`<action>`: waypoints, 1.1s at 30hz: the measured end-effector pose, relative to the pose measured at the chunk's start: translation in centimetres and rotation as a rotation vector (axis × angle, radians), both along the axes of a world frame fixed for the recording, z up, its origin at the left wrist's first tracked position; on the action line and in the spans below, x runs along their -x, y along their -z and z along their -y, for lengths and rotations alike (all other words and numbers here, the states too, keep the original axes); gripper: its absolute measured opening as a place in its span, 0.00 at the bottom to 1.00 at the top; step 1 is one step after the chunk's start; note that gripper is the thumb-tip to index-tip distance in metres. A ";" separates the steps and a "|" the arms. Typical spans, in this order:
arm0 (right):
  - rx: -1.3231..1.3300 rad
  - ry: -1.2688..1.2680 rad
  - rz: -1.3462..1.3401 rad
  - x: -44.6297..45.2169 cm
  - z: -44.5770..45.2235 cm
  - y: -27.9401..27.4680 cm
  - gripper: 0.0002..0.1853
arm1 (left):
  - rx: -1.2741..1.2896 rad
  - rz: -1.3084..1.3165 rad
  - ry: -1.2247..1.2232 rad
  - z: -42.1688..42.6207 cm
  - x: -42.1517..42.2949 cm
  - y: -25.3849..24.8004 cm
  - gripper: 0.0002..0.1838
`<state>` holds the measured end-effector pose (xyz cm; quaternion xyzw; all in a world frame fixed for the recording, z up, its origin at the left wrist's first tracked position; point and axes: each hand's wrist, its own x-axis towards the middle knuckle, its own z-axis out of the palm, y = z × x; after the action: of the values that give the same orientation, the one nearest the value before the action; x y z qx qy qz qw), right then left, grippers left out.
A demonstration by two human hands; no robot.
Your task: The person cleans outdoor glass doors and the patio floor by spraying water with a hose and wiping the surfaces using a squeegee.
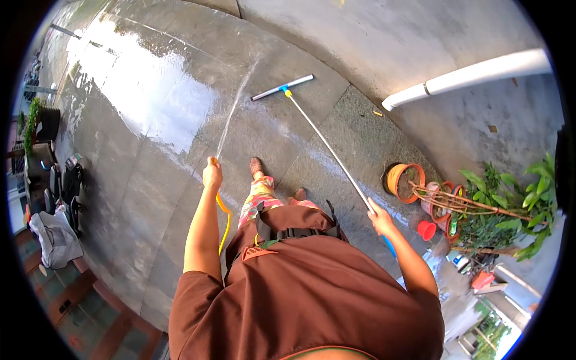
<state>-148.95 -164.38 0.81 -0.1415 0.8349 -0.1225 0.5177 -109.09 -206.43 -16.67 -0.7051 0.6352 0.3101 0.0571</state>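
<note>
My left hand (pixel 212 173) is closed around the end of a yellow hose (pixel 227 223), and a thin stream of water (pixel 231 113) shoots forward from it onto the wet stone floor. The hose hangs down beside my left forearm. My right hand (pixel 380 217) grips the pole (pixel 330 149) of a floor squeegee near its blue lower handle. The squeegee's wide head (pixel 282 87), joined by a blue and yellow piece, lies on the floor ahead, to the right of the water stream.
Potted plants (pixel 501 210), an orange pot (pixel 405 183) and a small red pot (pixel 426 230) stand at the right. A white pipe (pixel 468 79) runs along the wall (pixel 384 48). A scooter (pixel 63 192) with a grey cover is at the left.
</note>
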 end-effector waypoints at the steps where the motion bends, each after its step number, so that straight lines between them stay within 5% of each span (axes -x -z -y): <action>1: -0.039 -0.099 -0.067 0.6 3.9 0.1 0.31 | -0.014 0.008 -0.002 0.9 0.1 0.0 0.13; 4: 0.319 -0.417 -0.362 4.5 14.0 3.9 0.31 | -0.051 0.024 -0.014 4.1 -0.1 -0.3 0.14; 7: 0.204 -0.640 -0.486 6.6 26.5 5.3 0.31 | -0.075 0.000 -0.042 7.2 -1.3 -0.2 0.14; 8: 0.092 -0.452 -0.232 5.0 32.0 1.4 0.32 | -0.078 0.016 -0.051 8.2 -2.0 -0.2 0.14; 9: 0.179 -0.466 -0.203 5.7 34.8 4.4 0.31 | -0.082 0.033 -0.058 9.2 -2.7 -0.2 0.14; 10: 0.067 -0.468 -0.209 4.4 38.9 3.1 0.32 | -0.085 0.048 -0.067 10.1 -3.3 -0.3 0.14; 11: 0.292 -0.694 -0.463 5.5 40.4 9.0 0.33 | -0.082 0.065 -0.078 11.0 -4.1 -0.3 0.14; 15: 0.177 -0.659 -0.440 -0.5 49.7 9.3 0.32 | -0.073 0.111 -0.138 13.8 -7.7 0.0 0.15; 22: 0.354 -0.522 -0.144 -0.6 42.8 5.7 0.32 | -0.076 0.060 -0.247 18.2 -12.5 0.6 0.15; 29: -0.048 -0.443 0.088 0.4 32.8 -6.0 0.33 | -0.099 0.076 -0.337 20.0 -13.6 -0.6 0.15; 33: -0.122 -0.284 0.238 -1.1 35.2 -6.0 0.31 | -0.086 0.074 -0.341 21.7 -13.4 -1.3 0.15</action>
<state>-147.87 -199.62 6.79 -0.2108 0.7453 -0.0133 0.6324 -95.64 -228.17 -15.36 -0.8106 0.4898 0.3159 0.0572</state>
